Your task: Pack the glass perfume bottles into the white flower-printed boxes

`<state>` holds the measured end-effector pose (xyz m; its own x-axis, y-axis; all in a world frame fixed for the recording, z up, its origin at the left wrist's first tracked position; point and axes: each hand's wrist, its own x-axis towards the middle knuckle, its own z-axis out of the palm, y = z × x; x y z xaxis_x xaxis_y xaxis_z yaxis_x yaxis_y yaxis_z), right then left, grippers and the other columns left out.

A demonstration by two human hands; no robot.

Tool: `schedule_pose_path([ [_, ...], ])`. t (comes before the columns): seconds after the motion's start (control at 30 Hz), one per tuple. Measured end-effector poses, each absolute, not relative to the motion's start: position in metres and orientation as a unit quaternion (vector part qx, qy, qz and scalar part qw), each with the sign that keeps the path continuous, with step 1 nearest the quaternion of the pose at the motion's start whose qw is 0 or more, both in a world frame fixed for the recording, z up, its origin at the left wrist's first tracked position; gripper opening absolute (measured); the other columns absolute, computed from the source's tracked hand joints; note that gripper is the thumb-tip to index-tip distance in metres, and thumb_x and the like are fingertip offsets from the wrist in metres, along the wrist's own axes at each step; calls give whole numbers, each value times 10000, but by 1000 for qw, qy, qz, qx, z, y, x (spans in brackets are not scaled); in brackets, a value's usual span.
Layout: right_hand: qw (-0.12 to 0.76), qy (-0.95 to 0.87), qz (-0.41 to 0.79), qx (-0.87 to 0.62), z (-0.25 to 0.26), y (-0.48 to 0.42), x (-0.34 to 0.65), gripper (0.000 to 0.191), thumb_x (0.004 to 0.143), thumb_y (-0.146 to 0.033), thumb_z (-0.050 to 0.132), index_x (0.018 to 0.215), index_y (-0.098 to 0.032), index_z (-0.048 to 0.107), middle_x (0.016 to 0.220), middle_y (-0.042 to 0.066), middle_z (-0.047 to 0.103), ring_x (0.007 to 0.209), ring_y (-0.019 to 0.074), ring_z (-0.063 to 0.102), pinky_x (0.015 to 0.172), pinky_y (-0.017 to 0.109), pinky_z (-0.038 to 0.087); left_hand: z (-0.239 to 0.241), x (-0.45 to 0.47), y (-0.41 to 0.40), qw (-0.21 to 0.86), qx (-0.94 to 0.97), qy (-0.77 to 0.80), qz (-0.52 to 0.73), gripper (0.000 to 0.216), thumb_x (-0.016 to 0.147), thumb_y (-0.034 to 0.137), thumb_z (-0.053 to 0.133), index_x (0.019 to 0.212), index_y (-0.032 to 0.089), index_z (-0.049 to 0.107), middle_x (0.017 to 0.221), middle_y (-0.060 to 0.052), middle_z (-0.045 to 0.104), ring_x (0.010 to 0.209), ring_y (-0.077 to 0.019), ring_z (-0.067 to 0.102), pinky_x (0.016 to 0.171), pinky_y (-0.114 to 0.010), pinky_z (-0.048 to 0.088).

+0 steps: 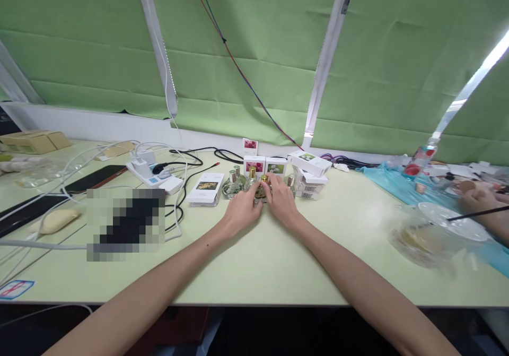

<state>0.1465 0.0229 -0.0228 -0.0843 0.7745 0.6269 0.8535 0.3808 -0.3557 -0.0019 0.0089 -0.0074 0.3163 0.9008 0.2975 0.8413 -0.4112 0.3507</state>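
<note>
Both of my hands meet at the middle of the table, around a small glass perfume bottle [260,192] with a gold cap. My left hand [242,206] closes on its left side with bent fingers. From the right, my right hand [282,199] grips the same bottle, its fingers near the cap. Just left of them stand clear perfume bottles [234,187] with silver caps. Another gold cap [252,172] shows behind my left fingers, and a silver-capped bottle [291,182] is partly hidden beyond my right hand.
White boxes with flower pictures [204,189] stand around the bottles, some stacked [309,163] at right. Cables and a power strip [153,178] spread over the left. At right are a plastic cup with a black straw [421,239], a blue sheet [392,183] and another person's hand [479,199].
</note>
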Motion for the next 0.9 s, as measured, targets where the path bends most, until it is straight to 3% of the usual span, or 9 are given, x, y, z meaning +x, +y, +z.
schedule_pose_path([
  [0.9,410,-732,-42,-542,-25,24,145,318,1065,-368,370,1254,-174,536,1104,121,684,907,216,678,735,296,496,-9,0,9,76,814,532,223,498,921,248,480,1414,197,423,807,-47,712,775,-257,696,700,-309,473],
])
